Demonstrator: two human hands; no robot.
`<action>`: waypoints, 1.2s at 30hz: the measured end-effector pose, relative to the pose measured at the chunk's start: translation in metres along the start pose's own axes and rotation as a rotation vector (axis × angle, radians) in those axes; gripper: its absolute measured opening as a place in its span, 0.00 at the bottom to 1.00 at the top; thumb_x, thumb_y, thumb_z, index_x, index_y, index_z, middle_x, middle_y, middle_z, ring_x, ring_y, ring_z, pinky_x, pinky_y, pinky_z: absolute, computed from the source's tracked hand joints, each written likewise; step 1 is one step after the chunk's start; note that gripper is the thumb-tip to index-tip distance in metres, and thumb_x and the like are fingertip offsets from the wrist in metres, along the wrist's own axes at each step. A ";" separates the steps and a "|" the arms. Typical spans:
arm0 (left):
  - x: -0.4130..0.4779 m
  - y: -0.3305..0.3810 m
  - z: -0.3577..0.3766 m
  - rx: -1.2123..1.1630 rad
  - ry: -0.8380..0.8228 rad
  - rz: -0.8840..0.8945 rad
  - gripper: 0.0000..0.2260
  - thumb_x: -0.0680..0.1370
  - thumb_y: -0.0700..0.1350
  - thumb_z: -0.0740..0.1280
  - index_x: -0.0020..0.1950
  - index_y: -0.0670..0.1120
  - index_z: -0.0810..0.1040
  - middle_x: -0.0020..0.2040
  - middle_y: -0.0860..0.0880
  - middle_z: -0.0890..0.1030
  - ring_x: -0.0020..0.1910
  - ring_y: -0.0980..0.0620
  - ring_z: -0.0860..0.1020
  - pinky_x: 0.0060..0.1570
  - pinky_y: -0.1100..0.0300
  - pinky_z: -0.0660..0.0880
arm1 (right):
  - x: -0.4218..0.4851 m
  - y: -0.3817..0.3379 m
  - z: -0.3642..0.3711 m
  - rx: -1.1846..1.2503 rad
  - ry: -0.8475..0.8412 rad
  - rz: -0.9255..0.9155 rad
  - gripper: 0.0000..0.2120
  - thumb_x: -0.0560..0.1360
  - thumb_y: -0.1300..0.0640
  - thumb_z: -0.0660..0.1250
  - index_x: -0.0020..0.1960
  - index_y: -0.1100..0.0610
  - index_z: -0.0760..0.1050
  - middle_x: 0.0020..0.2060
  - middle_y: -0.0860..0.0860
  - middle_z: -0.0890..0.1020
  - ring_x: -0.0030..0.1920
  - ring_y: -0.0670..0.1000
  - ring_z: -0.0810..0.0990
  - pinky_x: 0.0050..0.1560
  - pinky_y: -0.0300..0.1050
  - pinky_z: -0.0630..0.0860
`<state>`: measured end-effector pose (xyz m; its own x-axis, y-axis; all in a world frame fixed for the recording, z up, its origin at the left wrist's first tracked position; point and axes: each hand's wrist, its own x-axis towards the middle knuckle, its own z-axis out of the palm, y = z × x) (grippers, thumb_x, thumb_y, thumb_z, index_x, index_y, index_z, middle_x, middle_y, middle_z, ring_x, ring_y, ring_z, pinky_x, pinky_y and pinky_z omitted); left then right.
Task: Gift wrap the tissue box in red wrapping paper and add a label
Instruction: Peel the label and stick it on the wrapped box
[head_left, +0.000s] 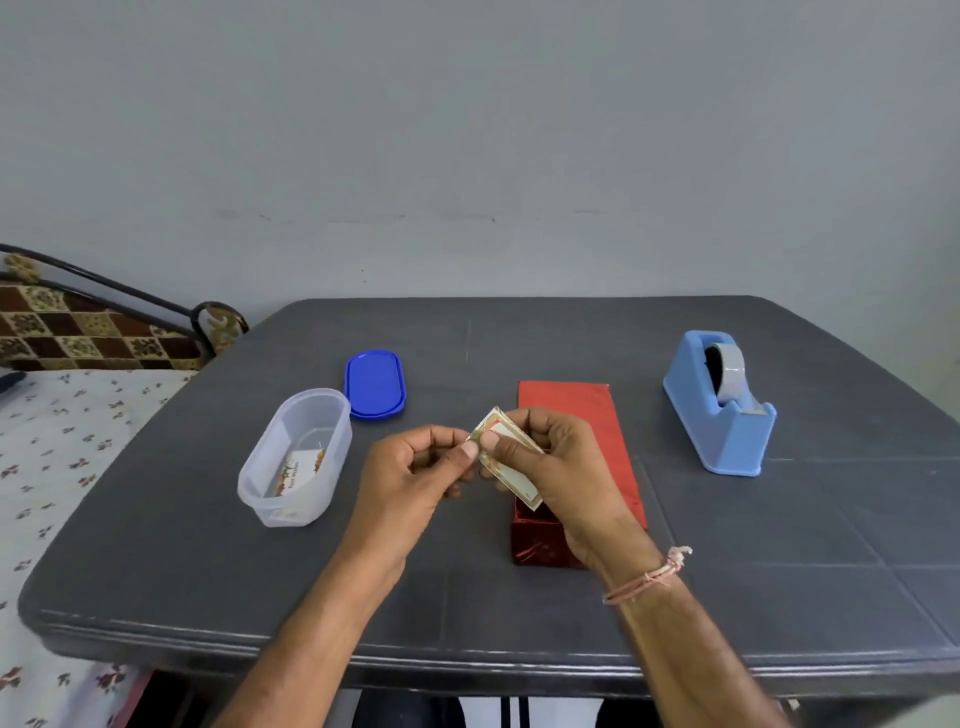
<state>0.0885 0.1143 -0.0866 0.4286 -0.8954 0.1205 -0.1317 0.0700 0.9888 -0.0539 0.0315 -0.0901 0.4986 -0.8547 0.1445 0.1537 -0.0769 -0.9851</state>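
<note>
a gift label (503, 427) is held just above the near end of the red-wrapped tissue box (587, 415), which lies on the dark worktop (208, 561). the label's left edge is pinched by the fingers (467, 451) of the left hand (410, 483); its right side is gripped by the curled right hand (566, 467). left of the box are set a clear tub (260, 488) with more labels and a blue lid (375, 383); right of it, a blue tape dispenser (727, 431).

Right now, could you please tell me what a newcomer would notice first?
The left hand and right hand pinch a small label above the red-wrapped box at the table's centre. A light blue tape dispenser stands to the right; a clear tub and blue lid sit left.
</note>
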 end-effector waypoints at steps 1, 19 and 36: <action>-0.001 0.000 0.001 0.019 0.025 0.021 0.03 0.79 0.40 0.72 0.50 0.44 0.86 0.41 0.46 0.87 0.42 0.51 0.85 0.40 0.66 0.78 | 0.000 0.000 0.003 -0.003 -0.003 -0.005 0.05 0.77 0.64 0.73 0.50 0.66 0.82 0.37 0.59 0.86 0.36 0.50 0.84 0.37 0.41 0.79; -0.004 -0.005 -0.026 -0.315 -0.024 -0.187 0.11 0.71 0.46 0.75 0.51 0.43 0.87 0.43 0.43 0.86 0.42 0.53 0.83 0.42 0.62 0.81 | -0.005 -0.002 0.028 0.086 -0.038 0.032 0.04 0.78 0.61 0.73 0.48 0.62 0.84 0.38 0.57 0.85 0.38 0.51 0.82 0.39 0.43 0.81; -0.007 0.004 -0.036 -0.088 -0.029 -0.153 0.05 0.77 0.42 0.74 0.50 0.43 0.88 0.44 0.42 0.88 0.41 0.53 0.83 0.45 0.56 0.80 | -0.009 -0.011 0.027 -0.104 -0.041 -0.014 0.03 0.77 0.64 0.72 0.46 0.63 0.84 0.38 0.58 0.87 0.37 0.51 0.83 0.39 0.42 0.80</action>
<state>0.1175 0.1372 -0.0808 0.4113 -0.9109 -0.0329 0.0122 -0.0306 0.9995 -0.0372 0.0539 -0.0786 0.5321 -0.8314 0.1600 0.0727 -0.1434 -0.9870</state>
